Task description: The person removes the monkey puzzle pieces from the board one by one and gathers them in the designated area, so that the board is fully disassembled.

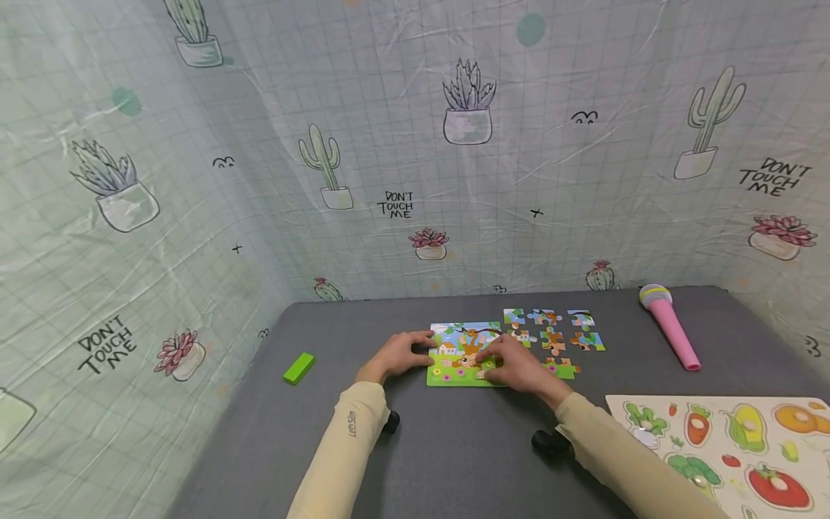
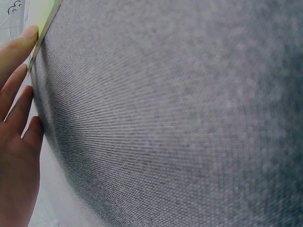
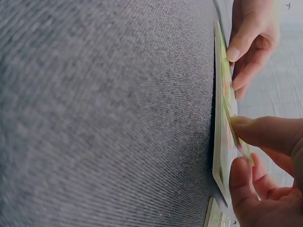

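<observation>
A jigsaw puzzle board (image 1: 447,378) with a monkey picture lies flat on the grey table. My left hand (image 1: 398,355) rests at the board's left edge; in the left wrist view its thumb touches the board's rim and the fingers are nearly straight. Over the board's lower right part, my right hand (image 1: 515,366) pinches a puzzle piece (image 3: 243,147) between thumb and fingers. That piece is tilted, one side close against the board's face. Several loose puzzle pieces (image 1: 553,341) lie to the right of the board, partly behind my right hand.
A green block (image 1: 299,368) lies at the left of the table (image 1: 441,454). Far right is a pink toy microphone (image 1: 676,331). A board with vegetable pictures (image 1: 710,447) covers the near right corner. Printed cloth (image 1: 363,238) walls the back and sides.
</observation>
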The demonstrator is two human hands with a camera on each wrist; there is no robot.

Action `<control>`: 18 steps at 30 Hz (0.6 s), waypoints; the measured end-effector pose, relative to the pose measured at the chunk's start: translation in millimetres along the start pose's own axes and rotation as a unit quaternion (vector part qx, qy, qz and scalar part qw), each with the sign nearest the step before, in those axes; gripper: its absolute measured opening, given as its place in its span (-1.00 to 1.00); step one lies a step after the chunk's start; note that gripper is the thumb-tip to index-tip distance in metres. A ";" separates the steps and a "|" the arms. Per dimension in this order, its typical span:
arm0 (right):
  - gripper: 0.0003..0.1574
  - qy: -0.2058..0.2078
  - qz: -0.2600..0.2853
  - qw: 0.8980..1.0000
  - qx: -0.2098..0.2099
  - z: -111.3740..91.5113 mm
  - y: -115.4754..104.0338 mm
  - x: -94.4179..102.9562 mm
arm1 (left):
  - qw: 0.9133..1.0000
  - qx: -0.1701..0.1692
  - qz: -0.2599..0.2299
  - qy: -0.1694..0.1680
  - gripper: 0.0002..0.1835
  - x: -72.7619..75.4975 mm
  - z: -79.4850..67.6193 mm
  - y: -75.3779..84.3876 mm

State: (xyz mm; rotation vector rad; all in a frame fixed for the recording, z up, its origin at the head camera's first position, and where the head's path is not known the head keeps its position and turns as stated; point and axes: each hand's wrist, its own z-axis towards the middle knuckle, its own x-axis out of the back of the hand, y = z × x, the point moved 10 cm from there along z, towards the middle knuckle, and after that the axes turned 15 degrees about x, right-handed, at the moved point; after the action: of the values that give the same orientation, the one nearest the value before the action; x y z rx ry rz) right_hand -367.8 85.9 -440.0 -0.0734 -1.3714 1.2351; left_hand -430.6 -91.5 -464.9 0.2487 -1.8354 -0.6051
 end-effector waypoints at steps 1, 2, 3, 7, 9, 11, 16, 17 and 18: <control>-0.70 0.001 0.004 1.000 -0.002 0.0 0.5 -0.1 | 1.000 0.000 0.000 0.000 -0.58 0.2 -0.2 0.0; -0.69 0.001 0.006 1.000 -0.003 0.0 1.0 -0.2 | 1.000 0.000 -0.001 0.000 -0.59 0.4 -0.5 0.0; -0.68 0.002 0.006 1.000 -0.002 0.2 1.2 0.0 | 1.000 0.000 -0.002 0.000 -0.59 0.5 -0.7 0.0; -0.65 0.004 0.003 1.000 0.001 0.8 1.0 2.2 | 1.000 0.000 -0.004 0.001 -0.59 0.7 -1.0 0.0; -0.64 0.004 0.004 1.000 0.004 0.7 0.3 3.4 | 1.000 -0.001 -0.004 0.001 -0.59 0.6 -0.7 0.0; -0.63 0.004 0.010 1.000 -0.002 -0.5 1.3 3.6 | 1.000 -0.001 -0.004 0.001 -0.59 0.8 -0.8 0.2; -0.62 0.006 0.028 0.999 -0.033 -4.4 7.4 3.2 | 1.000 -0.002 -0.003 0.001 -0.59 0.9 -1.5 0.5; -0.63 0.007 0.029 0.999 -0.038 -5.0 8.7 3.2 | 1.000 -0.002 -0.003 0.001 -0.59 0.9 -1.5 0.5; -0.63 0.008 0.032 0.999 -0.043 -5.5 9.9 3.1 | 1.000 -0.002 -0.003 0.001 -0.59 0.8 -1.5 0.5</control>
State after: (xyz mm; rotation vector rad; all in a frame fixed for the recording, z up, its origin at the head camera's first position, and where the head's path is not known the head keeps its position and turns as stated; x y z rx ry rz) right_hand -370.5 95.5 -446.1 -0.1872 -1.4181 1.2252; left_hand -429.5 -91.9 -463.6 0.2513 -1.8313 -0.6118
